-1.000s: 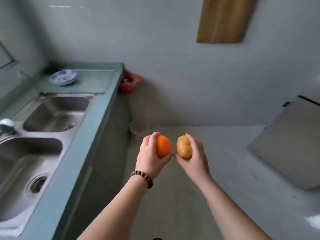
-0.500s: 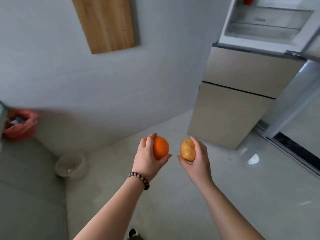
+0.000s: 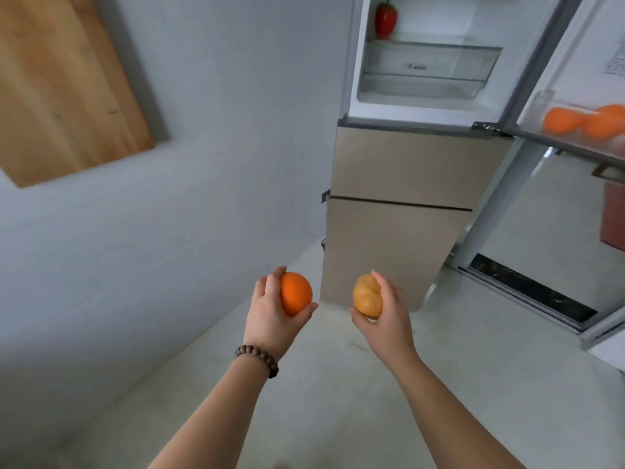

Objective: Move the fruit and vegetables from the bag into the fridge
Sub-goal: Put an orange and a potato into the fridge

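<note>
We are holding an orange (image 3: 295, 293) in our left hand (image 3: 270, 316), fingers and thumb curling round it from the left and from below, with most of its right face showing. Our right hand (image 3: 385, 316) is gripping a potato (image 3: 367, 295) the same way, fingers curving over its top and right side and the thumb tucking under it. The two are hanging side by side at the same height, apart from each other, above the pale floor (image 3: 338, 401) and just in front of the fridge (image 3: 399, 231). A bead bracelet (image 3: 257, 359) is sitting on our left wrist. The fridge's two lower tan doors are lying closed, while its upper compartment is standing open, showing a red pepper (image 3: 385, 20) upright on a shelf at the left and a clear drawer (image 3: 426, 67) below it. The open upper door (image 3: 575, 79) is swinging out to the right, and its bottom rack is carrying several oranges (image 3: 585, 122), blurred so that we cannot tell how many. On the grey wall (image 3: 203, 164) to the left a wooden board (image 3: 61, 86) is showing.
</note>
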